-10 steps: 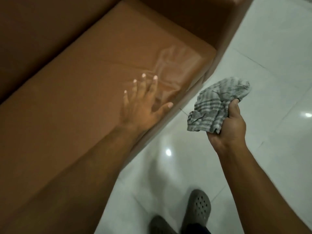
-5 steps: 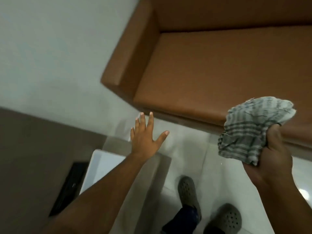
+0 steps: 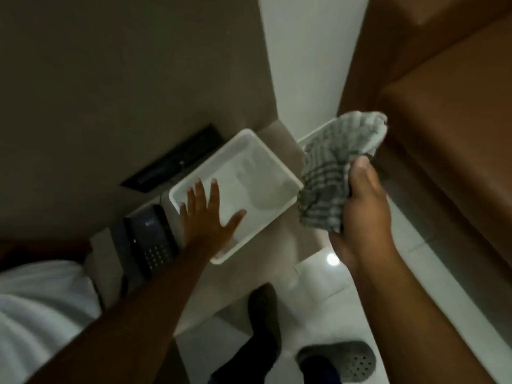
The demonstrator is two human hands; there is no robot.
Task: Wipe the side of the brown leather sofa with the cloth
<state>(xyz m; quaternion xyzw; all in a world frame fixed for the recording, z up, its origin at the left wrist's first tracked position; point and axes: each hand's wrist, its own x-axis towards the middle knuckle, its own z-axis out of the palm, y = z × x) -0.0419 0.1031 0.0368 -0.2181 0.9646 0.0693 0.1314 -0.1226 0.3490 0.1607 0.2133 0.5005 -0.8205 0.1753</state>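
The brown leather sofa (image 3: 448, 112) fills the right side of the view, with its armrest side facing the white wall. My right hand (image 3: 363, 212) grips a bunched grey checked cloth (image 3: 332, 167) in the air, just left of the sofa's seat edge. The cloth does not touch the sofa. My left hand (image 3: 206, 220) is spread open with fingers apart, hovering over the near corner of a white tray (image 3: 277, 164).
The white tray sits on a low beige table (image 3: 266, 261) by a grey-brown wall. A dark desk phone (image 3: 146, 239) lies left of the tray, and a black slot (image 3: 177, 159) is behind it. My feet in grey clogs (image 3: 338, 361) stand on white glossy floor tiles.
The view has swung left, away from the sofa seat toward the low table. My left hand left the sofa and now hovers over the tray. The cloth stays in my right hand.
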